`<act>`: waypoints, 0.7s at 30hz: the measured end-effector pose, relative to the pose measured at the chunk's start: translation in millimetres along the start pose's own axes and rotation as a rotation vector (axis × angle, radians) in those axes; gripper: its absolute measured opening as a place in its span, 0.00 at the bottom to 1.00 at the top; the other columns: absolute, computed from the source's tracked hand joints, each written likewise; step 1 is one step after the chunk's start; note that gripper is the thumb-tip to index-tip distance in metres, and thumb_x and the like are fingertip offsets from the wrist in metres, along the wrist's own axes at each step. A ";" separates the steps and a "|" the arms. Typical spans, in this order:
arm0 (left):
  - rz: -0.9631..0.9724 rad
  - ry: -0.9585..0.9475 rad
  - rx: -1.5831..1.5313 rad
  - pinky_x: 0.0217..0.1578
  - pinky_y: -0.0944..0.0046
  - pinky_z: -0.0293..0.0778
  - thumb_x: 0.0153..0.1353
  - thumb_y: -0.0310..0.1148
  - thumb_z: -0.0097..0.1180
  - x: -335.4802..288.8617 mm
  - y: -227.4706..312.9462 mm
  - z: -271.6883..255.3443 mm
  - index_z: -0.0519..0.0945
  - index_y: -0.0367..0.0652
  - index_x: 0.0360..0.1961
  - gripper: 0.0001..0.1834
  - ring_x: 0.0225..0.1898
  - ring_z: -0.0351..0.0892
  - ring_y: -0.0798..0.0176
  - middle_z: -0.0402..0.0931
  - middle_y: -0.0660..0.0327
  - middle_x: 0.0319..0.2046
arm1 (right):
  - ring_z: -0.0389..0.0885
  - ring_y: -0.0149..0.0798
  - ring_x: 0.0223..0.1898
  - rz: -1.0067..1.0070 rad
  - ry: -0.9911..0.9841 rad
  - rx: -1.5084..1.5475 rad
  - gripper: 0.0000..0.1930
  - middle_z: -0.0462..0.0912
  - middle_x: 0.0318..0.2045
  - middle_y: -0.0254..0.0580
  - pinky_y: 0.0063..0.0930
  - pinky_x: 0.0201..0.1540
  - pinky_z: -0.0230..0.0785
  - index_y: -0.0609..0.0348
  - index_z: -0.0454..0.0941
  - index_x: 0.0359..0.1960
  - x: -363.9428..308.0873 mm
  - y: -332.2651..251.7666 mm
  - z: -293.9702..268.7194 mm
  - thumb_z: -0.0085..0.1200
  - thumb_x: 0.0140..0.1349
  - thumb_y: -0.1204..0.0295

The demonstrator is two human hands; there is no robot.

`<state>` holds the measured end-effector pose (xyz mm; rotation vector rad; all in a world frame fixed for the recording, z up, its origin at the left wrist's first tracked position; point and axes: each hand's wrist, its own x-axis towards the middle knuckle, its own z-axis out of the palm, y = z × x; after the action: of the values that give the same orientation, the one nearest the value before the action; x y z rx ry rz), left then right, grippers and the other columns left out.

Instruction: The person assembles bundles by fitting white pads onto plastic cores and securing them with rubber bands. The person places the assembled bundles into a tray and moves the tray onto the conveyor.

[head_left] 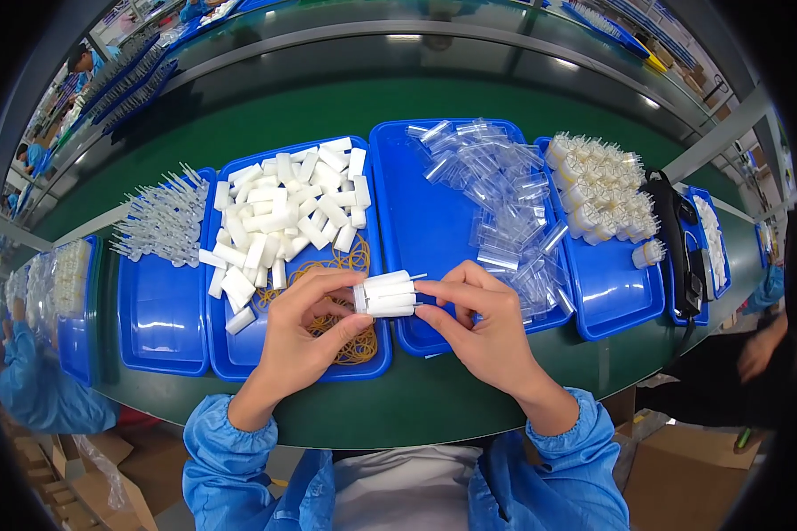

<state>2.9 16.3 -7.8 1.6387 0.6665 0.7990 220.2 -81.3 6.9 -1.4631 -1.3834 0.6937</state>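
Note:
In front of me, above the near rims of the middle trays, both hands hold a small assembly (388, 295) lying sideways. It has a clear round base at its left end, several white blocks side by side, and thin pins sticking out to the right. My left hand (303, 329) grips the base end between thumb and fingers. My right hand (487, 323) is closed at the pin end, its thumb and forefinger touching there. White blocks (301, 190) are heaped in the blue tray behind my left hand, along with thin tan rubber bands (359, 350).
A blue tray (416, 230) holds clear plastic pieces (505, 190). Finished-looking white assemblies (598, 186) stack in the right tray; pronged clear parts (164, 217) fill the left tray's far end. A black strapped object (682, 248) lies farther right. Another person's hand (762, 350) shows at right.

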 end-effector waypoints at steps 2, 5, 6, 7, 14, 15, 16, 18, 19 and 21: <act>-0.016 -0.016 -0.035 0.45 0.66 0.83 0.58 0.18 0.67 -0.1 -1.6 0.1 0.80 0.33 0.54 0.22 0.46 0.83 0.62 0.76 0.54 0.51 | 0.64 0.24 0.20 -0.011 0.001 -0.010 0.13 0.76 0.28 0.34 0.22 0.22 0.57 0.59 0.88 0.46 0.1 0.7 -0.7 0.66 0.59 0.80; -0.033 -0.034 -0.062 0.46 0.66 0.82 0.59 0.18 0.66 -0.4 -2.5 2.3 0.80 0.33 0.55 0.21 0.46 0.82 0.63 0.76 0.54 0.51 | 0.67 0.25 0.21 -0.053 0.008 -0.015 0.12 0.76 0.28 0.34 0.23 0.23 0.59 0.59 0.88 0.45 -0.5 3.3 0.3 0.66 0.59 0.80; -0.032 -0.038 -0.056 0.46 0.66 0.82 0.59 0.18 0.66 -0.5 -2.1 2.8 0.80 0.33 0.55 0.21 0.46 0.82 0.63 0.76 0.54 0.51 | 0.69 0.26 0.22 -0.084 0.015 -0.012 0.12 0.76 0.29 0.34 0.23 0.23 0.60 0.59 0.88 0.45 -0.5 3.8 0.5 0.66 0.59 0.80; -0.034 -0.040 -0.057 0.46 0.66 0.82 0.59 0.18 0.66 -0.1 -2.1 2.5 0.80 0.33 0.55 0.21 0.46 0.82 0.63 0.76 0.54 0.51 | 0.69 0.26 0.22 -0.081 0.016 -0.012 0.12 0.76 0.29 0.34 0.23 0.23 0.60 0.59 0.88 0.45 -1.2 4.0 0.2 0.66 0.59 0.80; -0.067 -0.043 -0.235 0.44 0.63 0.84 0.70 0.22 0.51 0.6 -1.1 -8.0 0.76 0.33 0.59 0.17 0.50 0.80 0.61 0.70 0.56 0.55 | 0.76 0.34 0.26 -0.233 0.218 -0.185 0.10 0.80 0.28 0.41 0.28 0.27 0.65 0.62 0.87 0.42 12.2 -4.6 -27.7 0.66 0.58 0.80; -0.090 -0.017 -0.272 0.43 0.61 0.84 0.72 0.25 0.49 1.2 -3.8 -12.5 0.75 0.34 0.60 0.17 0.51 0.80 0.60 0.73 0.55 0.54 | 0.78 0.41 0.28 -0.286 0.295 -0.358 0.10 0.81 0.29 0.44 0.32 0.30 0.68 0.63 0.86 0.41 16.9 -4.1 -41.4 0.66 0.56 0.81; -0.131 0.002 -0.389 0.42 0.61 0.84 0.73 0.27 0.50 3.5 -4.4 -15.5 0.74 0.35 0.62 0.19 0.50 0.81 0.59 0.76 0.53 0.53 | 0.77 0.44 0.32 -0.309 0.320 -0.508 0.09 0.81 0.30 0.44 0.35 0.35 0.69 0.63 0.86 0.39 19.1 -2.5 -53.5 0.66 0.55 0.80; -0.143 0.073 -0.508 0.41 0.61 0.84 0.73 0.30 0.52 4.7 2.0 -15.1 0.73 0.36 0.62 0.19 0.48 0.82 0.59 0.78 0.52 0.50 | 0.75 0.46 0.36 -0.255 0.259 -0.708 0.07 0.80 0.31 0.44 0.37 0.41 0.68 0.64 0.85 0.37 17.7 -2.0 -65.8 0.65 0.55 0.80; -0.141 0.070 -0.515 0.41 0.61 0.84 0.73 0.30 0.52 4.6 1.9 -14.3 0.73 0.36 0.62 0.19 0.48 0.82 0.59 0.78 0.52 0.50 | 0.75 0.46 0.36 -0.255 0.259 -0.715 0.07 0.80 0.31 0.44 0.37 0.41 0.68 0.64 0.85 0.37 16.3 -1.1 -66.6 0.65 0.55 0.80; -0.127 0.080 -0.417 0.38 0.63 0.82 0.73 0.33 0.54 3.5 1.3 -13.0 0.72 0.36 0.60 0.19 0.45 0.83 0.61 0.79 0.52 0.49 | 0.73 0.47 0.39 -0.222 0.095 -0.852 0.07 0.78 0.33 0.43 0.38 0.45 0.66 0.65 0.85 0.36 12.8 0.7 -67.1 0.64 0.55 0.79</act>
<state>-5.3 26.5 -4.3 1.1821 0.6054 0.8490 282.8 -86.4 33.5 -1.8947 -1.8351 -0.1543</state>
